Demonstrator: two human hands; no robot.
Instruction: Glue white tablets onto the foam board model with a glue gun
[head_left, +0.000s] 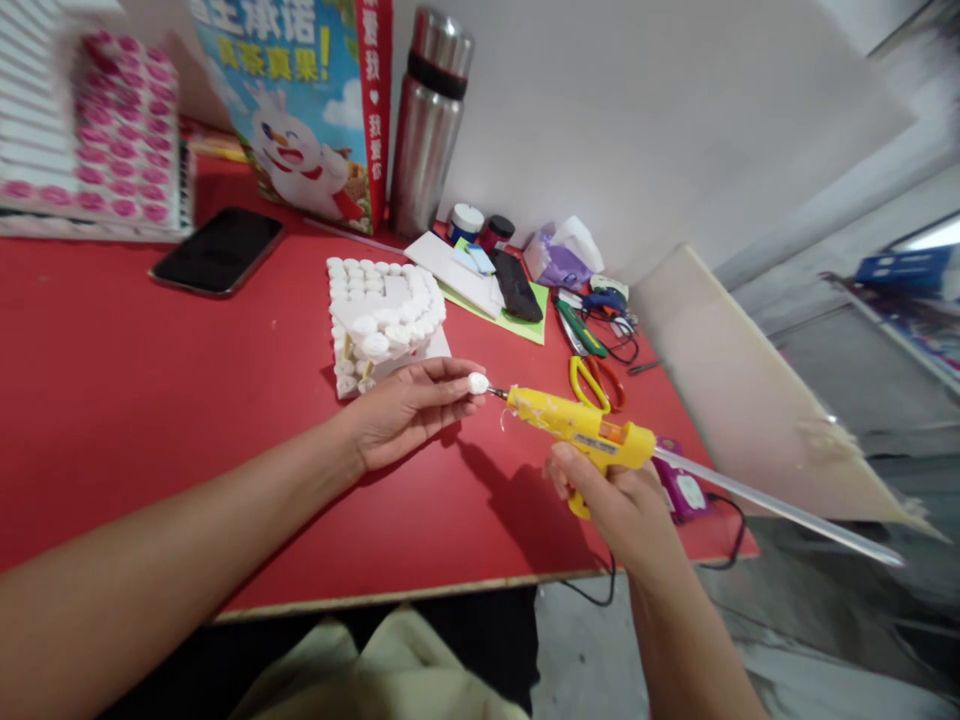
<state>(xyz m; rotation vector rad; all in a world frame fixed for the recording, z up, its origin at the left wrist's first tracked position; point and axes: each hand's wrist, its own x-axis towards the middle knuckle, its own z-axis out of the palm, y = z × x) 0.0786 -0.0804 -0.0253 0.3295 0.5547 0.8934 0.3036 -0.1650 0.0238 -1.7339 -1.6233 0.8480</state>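
Between the thumb and fingers of my left hand (412, 405) is a small round white piece (478, 383); its exact kind is hard to make out. My right hand (619, 495) grips a yellow glue gun (574, 425) by its handle. The gun's metal nozzle touches or nearly touches the white piece, and a long clear glue stick (780, 510) sticks out of its back. Just beyond my left hand stands a white model (386, 310) covered in rows of similar round white pieces, partly hidden by that hand.
On the red table (262, 400) lie a phone (219, 250), scissors (589, 383), a green-handled tool (581, 328) and papers (457, 275). Behind stand a steel flask (429, 130), a printed bag (300, 120) and small jars (466, 220). A pale board (750, 390) rises at the right edge.
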